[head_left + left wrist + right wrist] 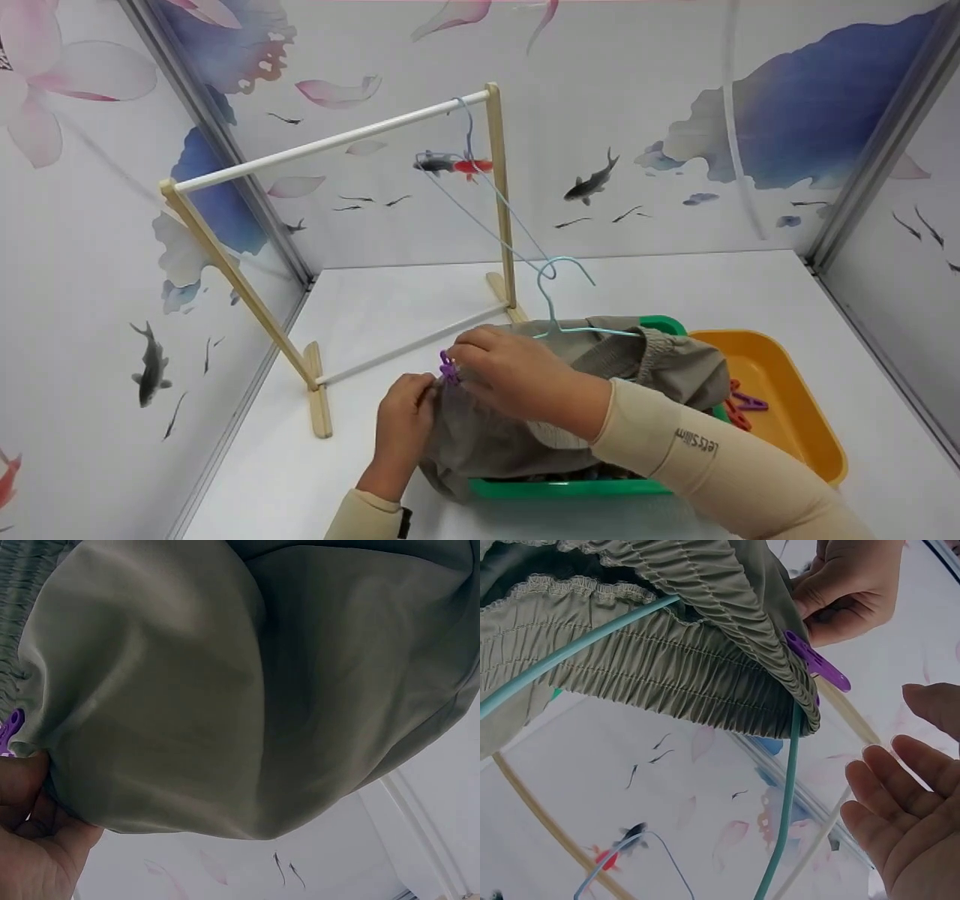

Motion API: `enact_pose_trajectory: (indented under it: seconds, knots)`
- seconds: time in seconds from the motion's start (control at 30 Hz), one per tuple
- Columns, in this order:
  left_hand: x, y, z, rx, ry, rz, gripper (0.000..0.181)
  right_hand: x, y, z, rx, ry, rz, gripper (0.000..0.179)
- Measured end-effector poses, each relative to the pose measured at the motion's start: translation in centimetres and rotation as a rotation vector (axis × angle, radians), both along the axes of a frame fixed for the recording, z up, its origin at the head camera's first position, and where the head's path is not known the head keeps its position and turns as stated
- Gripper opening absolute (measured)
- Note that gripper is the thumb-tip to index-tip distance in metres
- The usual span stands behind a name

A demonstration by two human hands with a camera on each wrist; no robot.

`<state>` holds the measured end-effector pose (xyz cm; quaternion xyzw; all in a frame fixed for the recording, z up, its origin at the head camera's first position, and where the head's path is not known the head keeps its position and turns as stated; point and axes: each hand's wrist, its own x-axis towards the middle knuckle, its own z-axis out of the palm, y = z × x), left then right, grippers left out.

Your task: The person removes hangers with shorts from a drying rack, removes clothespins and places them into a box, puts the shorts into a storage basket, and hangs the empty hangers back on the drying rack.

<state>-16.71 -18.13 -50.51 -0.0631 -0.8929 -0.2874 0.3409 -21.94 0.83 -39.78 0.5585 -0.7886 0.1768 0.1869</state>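
A grey-green garment (487,442) with a gathered elastic waistband (697,694) hangs over the green basket. A light blue wire hanger (553,307) runs into its waist opening, hook upward. One purple clothespin (817,662) is clipped on the waistband's edge beside the hanger wire. My left hand (405,420) pinches the cloth close to this clothespin; thumb and fingers grip its edge in the left wrist view. Just beside the clothespin is my right hand (915,802), its fingers relaxed and apart from it, with nothing held.
A wooden rack with a white rod (330,141) stands at the back left, another blue wire hanger (470,135) hooked on it. The green basket (570,487) sits under the garment. At right, a yellow tray (795,405) holds red and purple clothespins (750,401).
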Motion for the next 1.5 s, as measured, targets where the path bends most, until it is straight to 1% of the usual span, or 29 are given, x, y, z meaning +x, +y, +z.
enact_pose_trajectory:
  seconds: [0.2,0.33,0.4,0.5,0.6,0.67,0.8,0.97,1.07,1.23,1.37,1.5]
  knots:
    - [0.2,0.2,0.1,0.007,-0.029,0.021,0.014,-0.3,-1.2,0.0,0.098,-0.081,-0.071,0.031]
    - [0.2,0.3,0.2,0.004,-0.032,0.025,0.013,-0.2,-1.9,0.2,0.198,-0.127,-0.132,0.039]
    - [0.1,0.3,0.2,-0.001,-0.032,0.025,0.013,-0.2,-2.3,0.2,0.242,-0.14,-0.162,0.042]
    - [0.1,0.3,0.3,-0.004,-0.042,0.03,0.011,-0.2,-2.7,0.1,0.277,-0.145,-0.199,0.044]
    - [0.1,0.4,0.2,0.003,-0.056,0.036,0.011,-0.5,-3.1,-0.3,0.291,-0.15,-0.224,0.041]
    - [0.2,0.4,0.2,0.013,-0.062,0.034,0.012,-0.7,-3.3,-0.4,0.304,-0.169,-0.238,0.04]
    - [0.3,0.4,0.1,0.014,-0.04,0.025,0.012,-1.0,-3.5,-0.7,0.316,-0.2,-0.248,0.038]
    - [0.3,0.4,0.0,-0.002,-0.001,0.019,0.013,-1.2,-3.7,-0.8,0.309,-0.194,-0.231,0.033]
    - [0.2,0.4,-0.1,0.004,0.008,0.015,0.014,-1.2,-3.8,-0.9,0.308,-0.204,-0.232,0.031]
    - [0.2,0.4,-0.1,0.012,0.025,0.0,0.013,-1.2,-3.9,-1.0,0.31,-0.255,-0.236,0.029]
    - [0.2,0.3,-0.2,0.009,0.035,-0.004,0.013,-1.2,-4.0,-1.1,0.278,-0.313,-0.225,0.026]
    - [0.2,0.4,-0.2,0.006,0.018,0.003,0.013,-1.1,-4.1,-1.1,0.263,-0.374,-0.221,0.023]
